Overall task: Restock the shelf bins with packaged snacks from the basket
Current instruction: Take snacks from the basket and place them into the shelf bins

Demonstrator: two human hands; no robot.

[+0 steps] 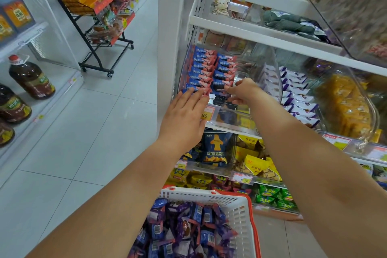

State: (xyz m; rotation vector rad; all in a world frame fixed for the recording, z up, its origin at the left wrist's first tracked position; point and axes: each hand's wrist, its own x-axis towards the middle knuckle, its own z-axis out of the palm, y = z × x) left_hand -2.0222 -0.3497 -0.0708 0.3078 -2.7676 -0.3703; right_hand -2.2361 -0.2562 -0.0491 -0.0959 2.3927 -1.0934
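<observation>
Right hand (244,90) pinches a packet (222,88) into the bin (270,58); left hand (184,115), fingers flat, steadies the row (202,69); basket (236,205) below.

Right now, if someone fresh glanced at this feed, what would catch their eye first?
Both hands at the clear shelf bin: the left hand lies flat on the near row of blue-and-pink snack packets, and the right hand pinches a packet at the front of the second row. Below, at bottom centre, the white basket is heaped with more packets.
</observation>
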